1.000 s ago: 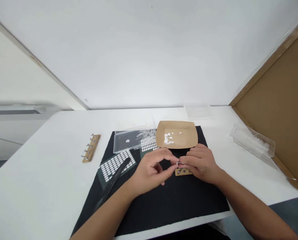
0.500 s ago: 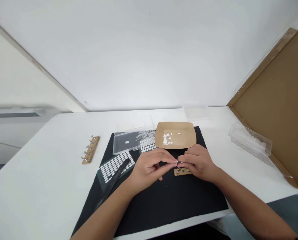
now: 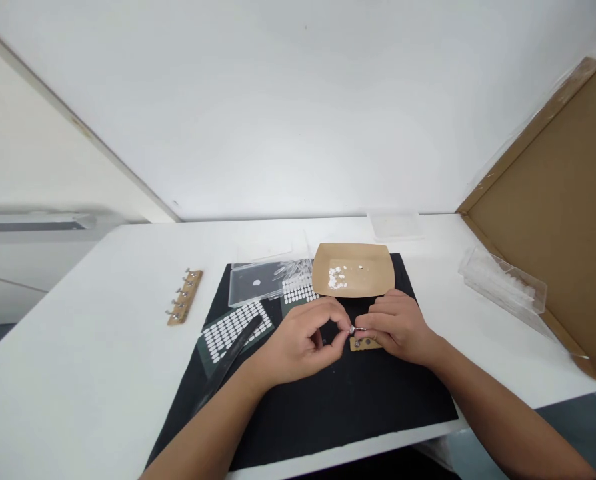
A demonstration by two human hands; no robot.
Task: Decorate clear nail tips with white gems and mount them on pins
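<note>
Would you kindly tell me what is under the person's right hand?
Under the right hand, a small flat tan block lies on the black fabric mat, with a silvery metal piece near its left end. The hand covers its right part, so anything there cannot be seen.

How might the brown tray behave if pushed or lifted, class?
The brown tray looks like thin card, so it is probably light and may flex when gripped. Its broad, shallow shape suggests sliding rather than tipping. The scattered white pieces inside would likely shift.
</note>
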